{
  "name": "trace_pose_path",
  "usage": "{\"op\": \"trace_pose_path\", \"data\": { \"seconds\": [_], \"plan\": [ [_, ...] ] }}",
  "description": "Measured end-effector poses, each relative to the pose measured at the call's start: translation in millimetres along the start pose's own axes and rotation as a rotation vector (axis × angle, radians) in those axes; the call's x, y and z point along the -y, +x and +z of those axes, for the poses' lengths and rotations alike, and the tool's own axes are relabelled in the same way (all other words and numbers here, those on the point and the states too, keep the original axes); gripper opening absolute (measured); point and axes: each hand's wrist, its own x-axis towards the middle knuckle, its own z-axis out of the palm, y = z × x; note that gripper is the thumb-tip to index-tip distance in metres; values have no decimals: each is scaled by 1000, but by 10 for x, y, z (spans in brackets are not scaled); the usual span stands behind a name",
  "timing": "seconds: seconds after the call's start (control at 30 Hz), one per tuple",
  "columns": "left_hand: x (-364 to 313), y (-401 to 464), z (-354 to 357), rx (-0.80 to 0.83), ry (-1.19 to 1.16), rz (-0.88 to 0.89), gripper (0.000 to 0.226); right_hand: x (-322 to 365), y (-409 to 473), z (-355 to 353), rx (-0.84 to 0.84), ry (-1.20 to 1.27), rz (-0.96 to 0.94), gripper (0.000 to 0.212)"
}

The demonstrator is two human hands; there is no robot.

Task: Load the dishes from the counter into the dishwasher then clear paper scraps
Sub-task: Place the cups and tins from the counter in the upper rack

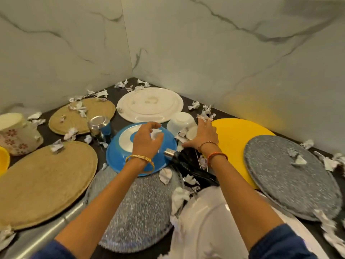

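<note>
Head view: I have my left hand [147, 141] over the upturned blue bowl [119, 154], fingers curled around a paper scrap [155, 133]. My right hand [202, 135], fingers extended, reaches the small white bowl [182, 121] at 12 o'clock. Black utensils [192, 165] lie between my wrists, partly hidden. No dishwasher visible.

This is a home kitchen, seen at an inner corner where a dark worktop [119, 94] meets marble-look wall panels [224, 53] veined in grey. Household tableware crowds the surface: a white plate [150, 104] beyond the hands, an upturned blue bowl [115, 156] under the left hand [146, 141], a steel tumbler [97, 126] and a flowered mug [17, 135] to its left, and a yellow plate [235, 135] right of the right hand [202, 135]. Crumpled paper scraps [78, 108] lie scattered among them.
</note>
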Motion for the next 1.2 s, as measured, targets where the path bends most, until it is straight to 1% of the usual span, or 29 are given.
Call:
{"op": "trace_pose_path", "data": {
  "seconds": [0.1,0.17,0.27,0.33,0.37,0.4,0.47,0.5,0.53,0.57,0.6,0.67,0.73,0.8,0.83,0.93,1.0,1.07,1.13,1.2],
  "plan": [
    [39,284,63,67,21,13,27,-13,67,91,-54,-13,17,83],
    [45,415,107,117,20,19,30,-37,109,101,-58,17,17,77],
    [43,604,177,190,49,35,35,-78,196,25,-56,119,37,80],
    [13,733,221,243,116,71,42,-101,247,-86,-128,268,50,83],
    [-7,802,248,273,145,92,47,-102,271,-150,-209,391,51,82],
    [-32,864,275,300,169,108,53,-98,287,-211,-328,525,41,80],
    [-78,972,340,343,210,126,63,-77,292,-300,-619,743,37,74],
    [-102,1023,386,366,238,134,66,-73,297,-333,-736,844,65,74],
    [-121,1071,441,397,278,141,68,-72,312,-356,-812,961,126,76],
    [-134,1117,506,437,332,149,70,-77,329,-372,-844,1105,204,77],
    [-147,1159,578,481,393,154,72,-94,355,-377,-831,1257,287,78],
    [-142,1209,710,571,508,135,77,-171,380,-340,-741,1492,436,74],
    [-107,1225,820,624,588,111,85,-241,355,-265,-655,1591,543,70],
    [-70,1216,886,610,636,107,91,-292,318,-196,-638,1604,586,73],
    [-60,1203,908,597,659,110,92,-314,291,-177,-654,1584,578,73],
    [-62,1180,917,571,693,116,90,-324,186,-197,-701,1459,452,58],
    [-60,1204,885,557,679,104,88,-291,153,-210,-740,1408,373,60],
    [-127,1131,834,498,661,148,89,-268,44,-288,-817,1462,289,62],
    [-147,1095,788,407,620,181,89,-191,29,-341,-884,1540,254,61],
    [-202,1021,724,296,515,228,90,-149,-28,-403,-949,1600,229,62]
  ]
}}
